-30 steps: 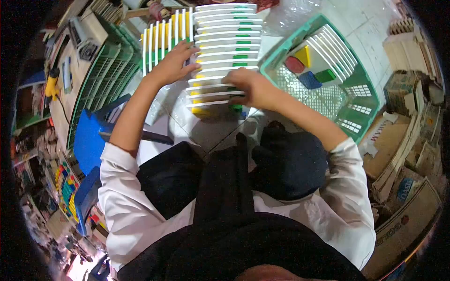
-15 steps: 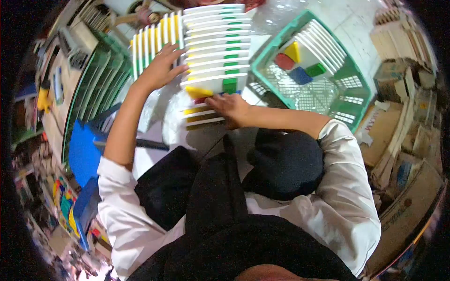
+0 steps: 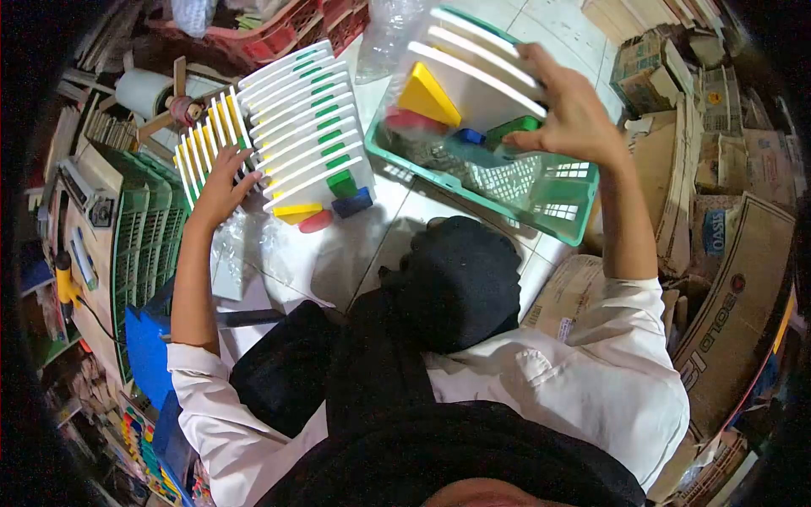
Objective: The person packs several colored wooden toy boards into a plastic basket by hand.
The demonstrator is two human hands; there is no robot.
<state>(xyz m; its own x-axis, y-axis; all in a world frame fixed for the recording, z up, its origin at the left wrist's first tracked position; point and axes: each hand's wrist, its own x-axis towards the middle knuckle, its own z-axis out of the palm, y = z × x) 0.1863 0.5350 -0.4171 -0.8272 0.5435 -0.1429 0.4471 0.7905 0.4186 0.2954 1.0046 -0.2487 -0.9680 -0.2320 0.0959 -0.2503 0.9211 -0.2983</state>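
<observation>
My right hand grips a few white boards at their edge and holds them tilted over a green plastic basket. The front board carries a yellow triangle and red, blue and green blocks, all blurred. My left hand lies flat, fingers spread, on a long row of upright white boards on the tiled floor, where it meets a second row with yellow edges. The nearest board of the row shows yellow, red, green and blue blocks.
Cardboard boxes and flattened card crowd the right side. Stacked green crates and a blue stool stand at the left, a red crate at the top. Clear plastic wrap lies by the rows. My dark-clothed knee is in front.
My right hand has pulled a few boards off the near end of the row and swung them right, over the green basket. The view turned right. The left hand stays on the rows.
</observation>
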